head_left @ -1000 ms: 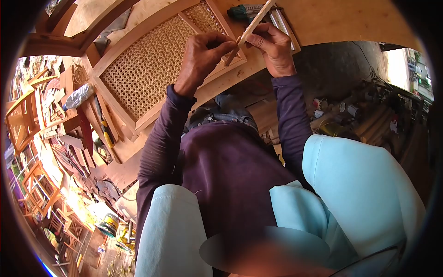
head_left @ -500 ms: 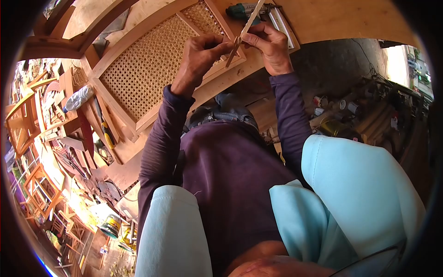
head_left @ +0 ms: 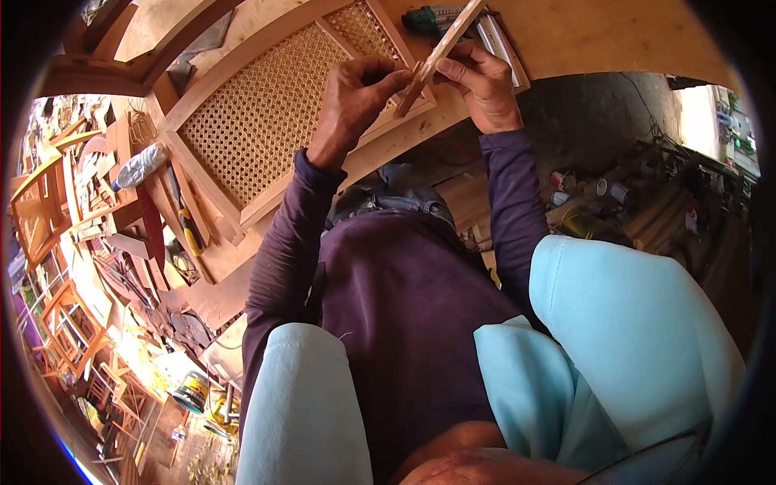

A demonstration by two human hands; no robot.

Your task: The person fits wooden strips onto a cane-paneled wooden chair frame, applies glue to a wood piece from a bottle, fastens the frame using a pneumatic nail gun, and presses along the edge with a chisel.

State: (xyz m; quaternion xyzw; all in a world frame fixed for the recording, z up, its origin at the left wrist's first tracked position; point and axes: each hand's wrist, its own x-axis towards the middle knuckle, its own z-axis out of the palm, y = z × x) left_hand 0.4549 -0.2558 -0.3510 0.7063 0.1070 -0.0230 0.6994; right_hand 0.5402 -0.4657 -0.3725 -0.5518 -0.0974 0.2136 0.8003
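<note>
A narrow wooden strip (head_left: 443,50) slants up and away between my hands, over the near edge of a cane-webbed wooden frame. The thumb and fingers of my left hand (head_left: 356,101) pinch it at its side, near the lower end. My right hand (head_left: 483,85) is closed on the strip a little higher up, thumb in front. Whether a small separate piece sits between the left fingertips is too fine to make out. Beneath lies the frame with woven cane panels (head_left: 263,113), resting on the workbench.
A power drill (head_left: 422,19) and a metal-edged bar (head_left: 495,40) lie beyond my right hand. On the left are a yellow-handled tool (head_left: 189,233), a plastic-wrapped object (head_left: 141,166) and wood scraps. Chair frames (head_left: 73,327) stand further left. Cans (head_left: 621,192) sit on the floor at right.
The strip has turned, its broader face now showing and its upper end leaning further right. My right hand has shifted slightly right; both hands keep their pinch.
</note>
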